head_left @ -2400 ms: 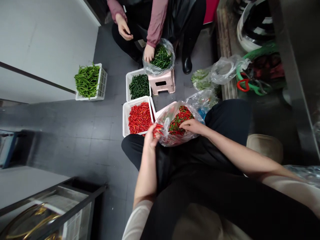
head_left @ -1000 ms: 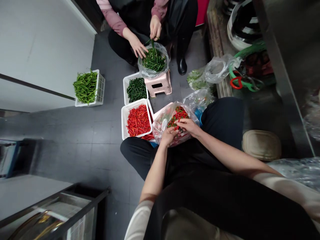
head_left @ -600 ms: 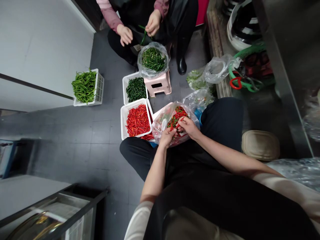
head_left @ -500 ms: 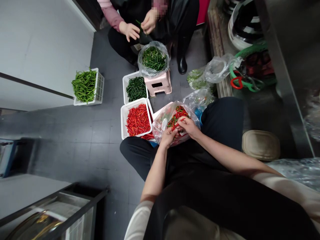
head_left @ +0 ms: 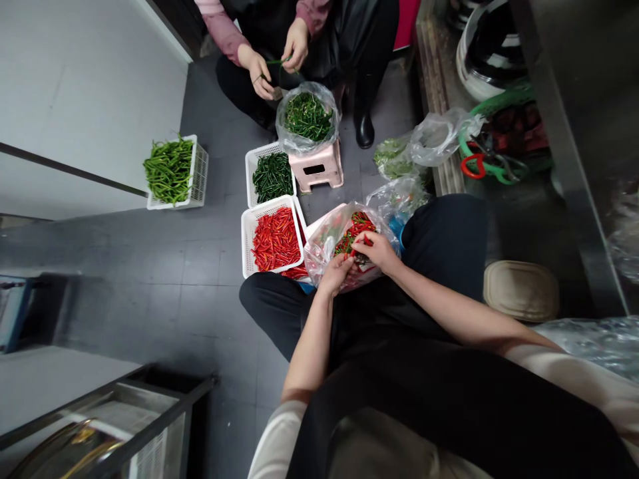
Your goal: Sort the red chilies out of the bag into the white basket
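Both my hands are over a clear plastic bag (head_left: 319, 249) of red chilies with green stems (head_left: 360, 225), between my knees. My left hand (head_left: 337, 274) is closed on red chilies at the bag's near side. Fingers of my right hand (head_left: 375, 250) pinch a red chili (head_left: 368, 241) just above and right of the left hand. Left of the bag is a white basket (head_left: 245, 243) heaped with red chilies (head_left: 276, 239). More red chilies (head_left: 295, 271) show beneath that basket's near corner, partly hidden by my knee.
Across from me a co-worker's hands (head_left: 296, 48) hold a green chili over a bag of green chilies (head_left: 308, 116) on a pink stool (head_left: 324, 166). White baskets hold dark green chilies (head_left: 273, 177) and long green peppers (head_left: 168, 171). Red-handled scissors (head_left: 472, 165) lie on a green basket (head_left: 499, 100).
My right fingers have shifted slightly on the red chili while my left hand stays nearly in place. The co-worker's hands have moved apart, with the left-side one lower.
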### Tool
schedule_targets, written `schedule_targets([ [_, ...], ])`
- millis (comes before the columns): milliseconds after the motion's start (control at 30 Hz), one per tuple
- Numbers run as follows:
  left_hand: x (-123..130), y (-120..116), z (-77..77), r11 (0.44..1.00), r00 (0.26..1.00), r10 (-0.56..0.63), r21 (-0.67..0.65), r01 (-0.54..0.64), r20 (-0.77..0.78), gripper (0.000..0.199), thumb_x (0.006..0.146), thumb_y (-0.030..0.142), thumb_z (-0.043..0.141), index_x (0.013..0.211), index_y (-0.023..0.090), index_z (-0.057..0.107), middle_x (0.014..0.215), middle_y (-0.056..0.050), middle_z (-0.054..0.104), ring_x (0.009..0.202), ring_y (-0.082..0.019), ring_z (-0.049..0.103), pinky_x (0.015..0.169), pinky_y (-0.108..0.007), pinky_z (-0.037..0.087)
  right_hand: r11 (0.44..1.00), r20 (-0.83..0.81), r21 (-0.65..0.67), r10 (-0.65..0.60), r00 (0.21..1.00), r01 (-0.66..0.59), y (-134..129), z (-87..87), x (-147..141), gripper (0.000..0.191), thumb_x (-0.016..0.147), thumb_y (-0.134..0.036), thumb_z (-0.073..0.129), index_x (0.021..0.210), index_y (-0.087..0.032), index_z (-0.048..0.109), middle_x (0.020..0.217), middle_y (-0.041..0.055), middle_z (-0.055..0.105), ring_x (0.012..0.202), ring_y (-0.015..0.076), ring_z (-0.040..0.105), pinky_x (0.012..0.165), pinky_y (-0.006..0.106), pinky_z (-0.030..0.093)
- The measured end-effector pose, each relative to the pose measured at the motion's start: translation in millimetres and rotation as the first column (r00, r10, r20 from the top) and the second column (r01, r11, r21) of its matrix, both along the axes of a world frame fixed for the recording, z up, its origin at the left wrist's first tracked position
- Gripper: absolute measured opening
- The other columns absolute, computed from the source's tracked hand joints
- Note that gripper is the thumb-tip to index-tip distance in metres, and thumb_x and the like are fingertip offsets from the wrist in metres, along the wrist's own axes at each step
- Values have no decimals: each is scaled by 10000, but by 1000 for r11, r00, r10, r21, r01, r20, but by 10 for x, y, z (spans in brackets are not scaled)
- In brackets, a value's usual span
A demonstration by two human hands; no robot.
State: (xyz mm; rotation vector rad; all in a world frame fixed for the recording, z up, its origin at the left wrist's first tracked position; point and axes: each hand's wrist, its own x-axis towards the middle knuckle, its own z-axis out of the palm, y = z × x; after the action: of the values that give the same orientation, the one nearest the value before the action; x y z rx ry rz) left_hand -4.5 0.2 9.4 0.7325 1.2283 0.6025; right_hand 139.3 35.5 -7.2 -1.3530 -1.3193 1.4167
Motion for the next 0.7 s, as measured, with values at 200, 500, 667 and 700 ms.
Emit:
schedule_targets([
  [200, -35, -22, -69, 996, 999, 24, 89, -19, -46, 431, 732, 572, 589, 705, 144, 545, 497, 53, 432, 449, -47, 330, 455, -188, 234, 985, -204, -132, -135, 970, 110, -1, 20, 13, 229, 723, -391, 647, 741, -197, 527, 579, -54, 419, 507, 91, 364, 491, 209, 318],
  [500, 61, -81, -11, 973, 989, -54, 232, 22, 135, 442, 737, 584, 591, 744, 145, 544, 565, 41, 414, 492, -55, 314, 501, -202, 271, 544, -447, -813, -352, 823, -208, -49, -46, -92, 192, 830, -231, 508, 649, -186, 463, 456, -27, 465, 415, 117, 422, 478, 236, 390],
  [667, 41, -55, 44, 989, 999, -35, 148, 29, 41, 446, 752, 597, 558, 748, 154, 514, 567, 41, 390, 499, -65, 305, 499, -210, 264, 702, -425, -705, -298, 855, -106, -5, -43, 56, 68, 700, -217, 558, 723, -186, 503, 585, -11, 557, 449, 112, 446, 468, 233, 373],
  [700, 24, -45, 30, 988, 999, -38, 148, 36, 11, 423, 761, 576, 560, 740, 157, 506, 568, 41, 389, 506, -69, 313, 507, -210, 271, 780, -421, -618, -221, 880, -100, -7, -40, 77, 117, 680, -231, 589, 766, -188, 522, 583, -30, 537, 436, 98, 412, 447, 218, 339],
])
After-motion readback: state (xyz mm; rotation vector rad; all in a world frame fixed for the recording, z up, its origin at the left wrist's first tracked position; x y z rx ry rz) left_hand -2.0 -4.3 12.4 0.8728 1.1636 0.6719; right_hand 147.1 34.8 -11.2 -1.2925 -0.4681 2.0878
